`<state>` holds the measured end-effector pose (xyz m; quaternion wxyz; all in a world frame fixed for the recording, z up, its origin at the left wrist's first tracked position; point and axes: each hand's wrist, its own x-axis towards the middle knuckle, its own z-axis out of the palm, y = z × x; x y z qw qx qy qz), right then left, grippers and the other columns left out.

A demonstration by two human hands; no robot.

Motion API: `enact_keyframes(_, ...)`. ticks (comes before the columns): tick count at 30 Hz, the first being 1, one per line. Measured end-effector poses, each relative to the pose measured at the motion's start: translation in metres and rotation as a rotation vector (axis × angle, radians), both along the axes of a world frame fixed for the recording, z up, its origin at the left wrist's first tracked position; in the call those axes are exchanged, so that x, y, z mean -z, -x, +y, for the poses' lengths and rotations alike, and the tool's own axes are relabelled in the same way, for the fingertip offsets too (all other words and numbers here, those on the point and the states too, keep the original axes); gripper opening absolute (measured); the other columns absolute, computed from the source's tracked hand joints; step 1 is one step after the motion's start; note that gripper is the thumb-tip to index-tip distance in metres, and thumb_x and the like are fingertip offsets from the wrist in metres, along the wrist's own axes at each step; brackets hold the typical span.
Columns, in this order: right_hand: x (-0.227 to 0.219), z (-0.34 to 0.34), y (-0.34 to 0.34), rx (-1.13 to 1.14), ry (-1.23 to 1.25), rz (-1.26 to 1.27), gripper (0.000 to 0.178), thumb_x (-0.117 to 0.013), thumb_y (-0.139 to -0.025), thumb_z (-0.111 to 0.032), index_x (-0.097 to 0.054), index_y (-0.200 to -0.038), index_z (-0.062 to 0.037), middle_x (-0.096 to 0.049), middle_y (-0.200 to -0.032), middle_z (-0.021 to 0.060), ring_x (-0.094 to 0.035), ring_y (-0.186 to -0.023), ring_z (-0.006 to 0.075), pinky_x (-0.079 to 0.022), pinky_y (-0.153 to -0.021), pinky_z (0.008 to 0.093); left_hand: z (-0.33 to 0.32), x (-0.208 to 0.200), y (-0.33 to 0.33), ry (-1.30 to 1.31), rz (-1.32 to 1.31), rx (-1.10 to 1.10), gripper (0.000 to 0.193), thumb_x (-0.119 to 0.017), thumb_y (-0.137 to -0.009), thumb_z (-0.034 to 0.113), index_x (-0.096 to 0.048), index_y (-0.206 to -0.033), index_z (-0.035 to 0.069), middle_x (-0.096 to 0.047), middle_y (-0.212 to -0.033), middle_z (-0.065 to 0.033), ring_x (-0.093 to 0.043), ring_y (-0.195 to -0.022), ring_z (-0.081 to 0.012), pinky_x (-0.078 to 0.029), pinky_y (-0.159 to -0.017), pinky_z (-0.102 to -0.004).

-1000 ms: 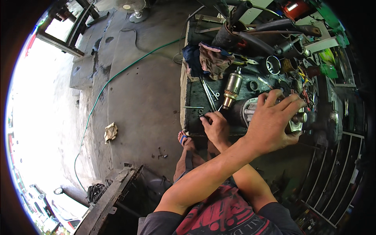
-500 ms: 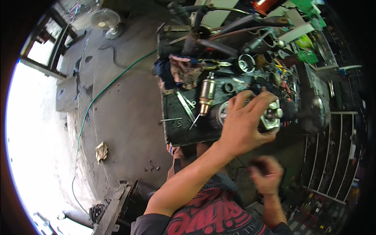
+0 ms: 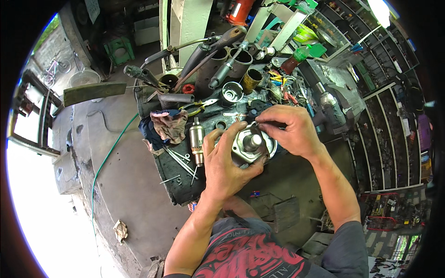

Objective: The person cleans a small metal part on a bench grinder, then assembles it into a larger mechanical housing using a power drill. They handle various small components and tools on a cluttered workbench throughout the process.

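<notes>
My left hand (image 3: 227, 160) is wrapped around a round, silvery metal housing (image 3: 240, 152) with a short cylindrical boss standing up in its middle. At the far rim of this housing my right hand (image 3: 291, 129) has thumb and fingertips pinched together. What lies between those fingertips is too small to make out. Just left of my left hand, a motor armature (image 3: 197, 141) with a copper-coloured band lies on the dark workbench (image 3: 178, 187). A small dark ring (image 3: 221, 125) rests beyond the left hand's fingers.
Farther back are a metal cup (image 3: 232, 92), yellow-handled pliers (image 3: 200, 107) and a bottle (image 3: 295, 60). A crumpled rag (image 3: 169, 126) lies at the bench's left edge, near long thin tools (image 3: 178, 160). A bench vise (image 3: 330, 104) stands at right. A green hose (image 3: 109, 157) crosses the floor.
My right hand has come up from below the bench to the housing's far rim. The left hand still grips the housing, now from its left side. The view has shifted.
</notes>
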<state>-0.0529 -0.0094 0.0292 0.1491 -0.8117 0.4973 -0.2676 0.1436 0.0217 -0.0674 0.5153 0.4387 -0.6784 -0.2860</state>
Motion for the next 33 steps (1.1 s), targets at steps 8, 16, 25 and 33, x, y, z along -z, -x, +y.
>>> enact_keyframes(8, -0.007, -0.015, -0.003, -0.117, 0.040, 0.245, 0.015, -0.081, -0.085, -0.006, -0.079, -0.100, -0.0035, -0.076, -0.095, 0.0109, -0.074, -0.087, 0.0316, -0.057, -0.076, 0.0402, 0.001, 0.009, 0.004, -0.040, 0.048, 0.014, 0.086, -0.094, -0.064, 0.028, -0.062, -0.142, 0.014, -0.069, -0.138, -0.0090, -0.052, -0.131, -0.0361, -0.038, -0.117, -0.0471)
enact_keyframes(16, -0.016, -0.021, -0.002, -0.156, -0.024, 0.338, 0.019, -0.081, -0.087, -0.008, -0.078, -0.104, -0.0024, -0.074, -0.093, 0.0137, -0.072, -0.087, 0.0353, -0.056, -0.076, 0.0439, 0.002, 0.007, 0.003, -0.059, 0.049, 0.023, 0.085, -0.094, -0.064, 0.027, -0.062, -0.143, 0.014, -0.070, -0.136, -0.0070, -0.052, -0.129, -0.0355, -0.039, -0.116, -0.0470)
enact_keyframes(25, -0.018, -0.026, 0.001, -0.212, -0.051, 0.451, 0.016, -0.077, -0.091, -0.011, -0.073, -0.104, -0.0031, -0.070, -0.093, 0.0129, -0.069, -0.091, 0.0379, -0.054, -0.077, 0.0466, 0.000, 0.005, 0.002, -0.009, -0.005, -0.002, 0.088, -0.096, -0.062, 0.025, -0.062, -0.141, 0.011, -0.068, -0.131, -0.0103, -0.056, -0.126, -0.0328, -0.044, -0.112, -0.0455)
enact_keyframes(33, -0.019, -0.023, -0.003, -0.221, -0.011, 0.379, 0.017, -0.073, -0.096, -0.018, -0.068, -0.103, -0.0029, -0.066, -0.092, 0.0138, -0.066, -0.090, 0.0400, -0.051, -0.076, 0.0497, 0.001, 0.008, 0.000, -0.074, 0.014, 0.037, 0.088, -0.093, -0.064, 0.028, -0.060, -0.145, 0.014, -0.069, -0.138, -0.0067, -0.051, -0.131, -0.0356, -0.038, -0.116, -0.0484)
